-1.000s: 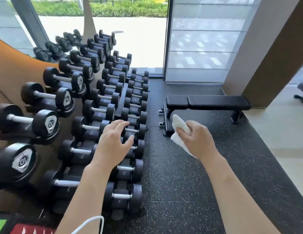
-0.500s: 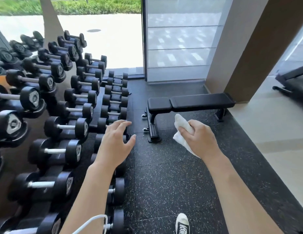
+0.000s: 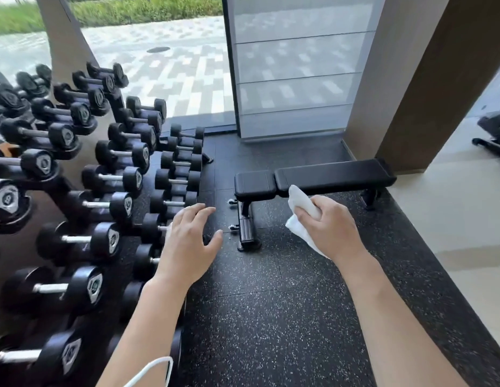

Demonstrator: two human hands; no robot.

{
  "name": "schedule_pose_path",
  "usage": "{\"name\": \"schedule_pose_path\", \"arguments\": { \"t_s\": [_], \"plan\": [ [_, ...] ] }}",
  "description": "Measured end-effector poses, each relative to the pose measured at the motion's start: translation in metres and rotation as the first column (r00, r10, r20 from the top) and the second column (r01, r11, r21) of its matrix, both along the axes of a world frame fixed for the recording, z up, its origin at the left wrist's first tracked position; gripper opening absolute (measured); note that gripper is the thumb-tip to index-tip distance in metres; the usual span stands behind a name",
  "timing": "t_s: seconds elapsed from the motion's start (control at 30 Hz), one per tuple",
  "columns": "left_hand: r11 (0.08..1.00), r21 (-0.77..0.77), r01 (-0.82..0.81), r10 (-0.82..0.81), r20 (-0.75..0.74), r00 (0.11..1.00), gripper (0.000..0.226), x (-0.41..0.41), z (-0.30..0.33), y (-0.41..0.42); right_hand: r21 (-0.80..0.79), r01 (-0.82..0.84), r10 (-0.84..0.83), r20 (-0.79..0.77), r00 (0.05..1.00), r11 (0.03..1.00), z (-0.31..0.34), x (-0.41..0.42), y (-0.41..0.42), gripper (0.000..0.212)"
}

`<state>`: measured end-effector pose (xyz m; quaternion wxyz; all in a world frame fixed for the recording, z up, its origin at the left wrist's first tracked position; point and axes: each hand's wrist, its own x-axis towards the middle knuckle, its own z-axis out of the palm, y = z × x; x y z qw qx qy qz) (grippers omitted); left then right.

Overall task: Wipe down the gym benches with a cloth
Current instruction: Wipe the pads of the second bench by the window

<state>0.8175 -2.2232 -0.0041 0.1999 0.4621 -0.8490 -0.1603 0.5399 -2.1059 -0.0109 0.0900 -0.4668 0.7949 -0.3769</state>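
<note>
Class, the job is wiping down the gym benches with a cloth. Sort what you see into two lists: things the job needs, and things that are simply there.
Needed for the job:
white cloth, gripped in the right hand
black bench, not yet touched
left hand, open and holding nothing

Simply there:
dumbbells on the dumbbell rack
speckled floor
brown pillar

We have a single view, taken from a wide-angle camera worn on the person's head. It looks forward and steeply down, so both forearms enter from the lower edge, with the left hand [image 3: 189, 244] and right hand [image 3: 331, 227] close to the lens. The bench [image 3: 313, 180] lies farther ahead near mid-frame, the dumbbell rack [image 3: 76, 191] fills the left side, and straight lines bow toward the edges.
</note>
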Motion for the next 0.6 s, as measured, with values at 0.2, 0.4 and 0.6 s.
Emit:
{"name": "schedule_pose_path", "arguments": {
  "t_s": [0.2, 0.4, 0.6],
  "plan": [
    [1.000, -0.006, 0.030, -0.030, 0.000, 1.000, 0.055, -0.042, 0.001, -0.047, -0.013, 0.006, -0.006, 0.023, 1.000, 1.000, -0.002, -0.030, -0.043, 0.038],
    [0.999, -0.002, 0.039, -0.039, -0.040, 0.998, 0.055, -0.070, -0.007, -0.123, 0.021, 0.003, -0.003, 0.015, 1.000, 1.000, -0.001, -0.054, -0.111, 0.030],
    [0.998, -0.004, 0.069, -0.069, -0.079, 0.994, 0.055, -0.086, -0.007, -0.233, 0.050, -0.002, 0.005, -0.055, 0.998, 0.999, 0.013, -0.065, -0.217, 0.032]
  ]
}}
